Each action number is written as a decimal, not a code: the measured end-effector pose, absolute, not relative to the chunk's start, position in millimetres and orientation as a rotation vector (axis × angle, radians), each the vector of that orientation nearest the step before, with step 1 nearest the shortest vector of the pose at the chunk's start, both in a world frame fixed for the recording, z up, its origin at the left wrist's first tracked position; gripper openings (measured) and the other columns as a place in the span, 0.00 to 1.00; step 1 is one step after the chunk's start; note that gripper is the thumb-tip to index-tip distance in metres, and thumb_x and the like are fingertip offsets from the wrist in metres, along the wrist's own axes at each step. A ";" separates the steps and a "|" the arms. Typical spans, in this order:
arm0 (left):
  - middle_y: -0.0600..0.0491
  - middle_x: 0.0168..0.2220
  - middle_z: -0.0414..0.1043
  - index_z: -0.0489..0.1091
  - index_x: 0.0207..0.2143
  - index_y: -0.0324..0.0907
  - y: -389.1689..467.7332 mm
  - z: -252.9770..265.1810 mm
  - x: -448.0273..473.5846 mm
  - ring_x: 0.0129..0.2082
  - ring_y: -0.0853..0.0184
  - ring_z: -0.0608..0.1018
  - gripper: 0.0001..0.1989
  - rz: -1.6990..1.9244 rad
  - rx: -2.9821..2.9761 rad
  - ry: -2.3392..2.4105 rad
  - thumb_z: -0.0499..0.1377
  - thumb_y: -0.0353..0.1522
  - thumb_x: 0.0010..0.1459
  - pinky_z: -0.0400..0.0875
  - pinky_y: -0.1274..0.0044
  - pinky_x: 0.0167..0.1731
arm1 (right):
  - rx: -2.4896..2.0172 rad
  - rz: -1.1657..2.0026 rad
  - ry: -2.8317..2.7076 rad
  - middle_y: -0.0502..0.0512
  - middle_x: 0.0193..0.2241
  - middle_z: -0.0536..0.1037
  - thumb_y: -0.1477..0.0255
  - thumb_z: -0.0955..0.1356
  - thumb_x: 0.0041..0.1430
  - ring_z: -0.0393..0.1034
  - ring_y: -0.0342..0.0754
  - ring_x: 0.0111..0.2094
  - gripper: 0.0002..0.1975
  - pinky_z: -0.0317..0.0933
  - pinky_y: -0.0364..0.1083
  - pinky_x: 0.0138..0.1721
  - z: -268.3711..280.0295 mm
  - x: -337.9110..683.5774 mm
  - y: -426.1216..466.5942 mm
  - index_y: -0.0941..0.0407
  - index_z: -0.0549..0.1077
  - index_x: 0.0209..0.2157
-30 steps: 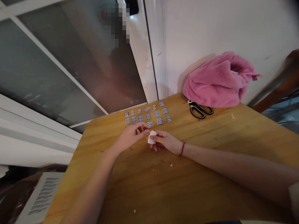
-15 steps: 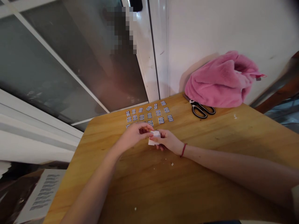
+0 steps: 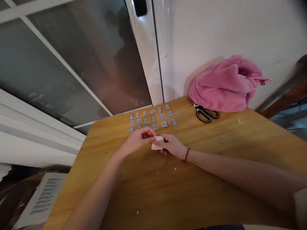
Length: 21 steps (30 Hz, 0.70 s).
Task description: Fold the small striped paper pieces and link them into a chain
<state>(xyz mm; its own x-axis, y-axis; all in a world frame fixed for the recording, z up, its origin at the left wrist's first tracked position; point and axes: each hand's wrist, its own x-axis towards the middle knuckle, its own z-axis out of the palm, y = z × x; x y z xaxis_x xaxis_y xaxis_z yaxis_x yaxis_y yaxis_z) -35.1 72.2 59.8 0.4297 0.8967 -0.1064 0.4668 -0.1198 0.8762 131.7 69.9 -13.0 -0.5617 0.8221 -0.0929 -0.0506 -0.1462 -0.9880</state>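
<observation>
A small white piece of paper (image 3: 157, 144) is pinched between my two hands above the middle of the wooden table (image 3: 153, 191). My left hand (image 3: 140, 138) grips its upper left edge with thumb and fingertips. From the other side, my right hand (image 3: 173, 145) holds it with the thumb on top and fingers beneath; a red string bracelet circles that wrist. Just beyond the hands lie several small printed paper pieces (image 3: 153, 118) with blue markings, set out in rough rows. My left hand hides part of the nearest row.
Black-handled scissors (image 3: 206, 114) lie at the back right, beside a pink plush bag (image 3: 223, 86) against the wall. A printed sheet (image 3: 42, 201) sits below the table's left edge. Tiny white scraps (image 3: 175, 168) dot the tabletop. A framed glass door (image 3: 96, 57) borders the far left side.
The view has shifted slightly. Both hands keep their hold on the white paper, with only a slight shift of the fingers. The paper rows, scissors and bag stay in place.
</observation>
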 end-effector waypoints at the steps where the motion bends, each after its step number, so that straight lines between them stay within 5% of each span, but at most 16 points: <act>1: 0.56 0.28 0.70 0.68 0.30 0.42 68.6 56.6 -35.1 0.29 0.72 0.72 0.05 0.612 1.725 1.189 0.59 0.34 0.50 0.67 0.77 0.32 | -0.891 1.769 -1.511 0.47 0.16 0.67 0.58 0.68 0.49 0.58 0.36 0.13 0.18 0.50 0.36 0.13 -12.9 131.6 69.3 0.60 0.65 0.29; 15: 0.54 0.25 0.70 0.69 0.27 0.40 10.6 26.1 -56.5 0.25 0.72 0.70 0.12 1.223 1.393 1.411 0.61 0.40 0.47 0.67 0.78 0.29 | -0.936 1.520 -1.750 0.48 0.19 0.67 0.58 0.69 0.45 0.59 0.38 0.17 0.19 0.53 0.38 0.18 -8.3 127.4 57.8 0.60 0.64 0.24; 18: 0.51 0.29 0.73 0.68 0.33 0.39 13.0 28.6 -74.6 0.28 0.70 0.73 0.14 1.497 1.338 1.467 0.58 0.41 0.50 0.69 0.75 0.34 | -0.904 1.507 -1.739 0.49 0.20 0.68 0.58 0.69 0.46 0.59 0.37 0.18 0.19 0.51 0.38 0.18 -7.9 127.7 59.6 0.60 0.64 0.24; 21: 0.50 0.32 0.74 0.69 0.32 0.40 19.0 23.3 -94.6 0.33 0.67 0.75 0.13 1.397 1.558 1.690 0.57 0.40 0.51 0.67 0.73 0.40 | -0.905 1.555 -1.735 0.49 0.20 0.68 0.58 0.69 0.46 0.59 0.37 0.18 0.19 0.51 0.38 0.19 -9.0 128.2 61.5 0.60 0.64 0.25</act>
